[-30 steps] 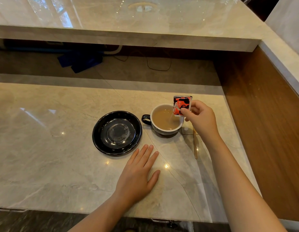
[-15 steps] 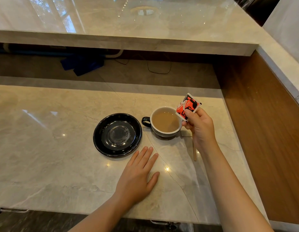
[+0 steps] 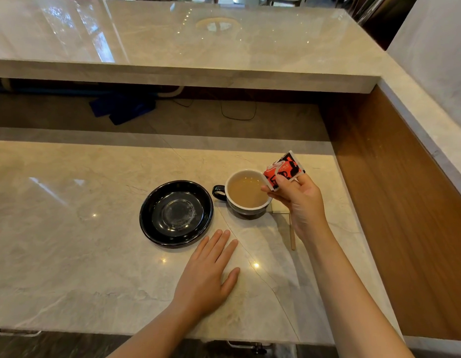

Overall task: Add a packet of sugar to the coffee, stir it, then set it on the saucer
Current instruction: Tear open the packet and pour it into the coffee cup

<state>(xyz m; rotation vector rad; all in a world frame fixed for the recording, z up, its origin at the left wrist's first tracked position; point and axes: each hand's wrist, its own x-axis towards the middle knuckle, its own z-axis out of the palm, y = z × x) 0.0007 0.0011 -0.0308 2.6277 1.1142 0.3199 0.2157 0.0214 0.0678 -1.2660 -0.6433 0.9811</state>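
I have the red-and-black sugar packet (image 3: 283, 169) pinched in my right hand (image 3: 299, 202), thumb across its face and fingers behind, and what has changed over the last second is its attitude: a moment ago it hung upright over the middle of the coffee cup (image 3: 246, 193), and now it is swung off to the cup's right rim and tilted back, one corner just over the edge nearest my knuckles. I read that as the pour being finished or nearly so, though I can't make out any sugar falling or whether the torn end is open, so I won't swear the packet is empty. The coffee is milky tan and sits calm, with no stirrer in it. My left hand (image 3: 207, 273) lies flat and slack on the marble counter (image 3: 69, 228), holding nothing, in the same place it was before, just in front of the black saucer (image 3: 176, 213). The saucer is bare, and the cup stands just beside it on the right, handle pointing toward it. The wooden stir stick (image 3: 292, 236) lies on the counter under my right wrist, untouched. So my judgement is that the sugar step is closing, and stirring and moving the cup both remain to be done.
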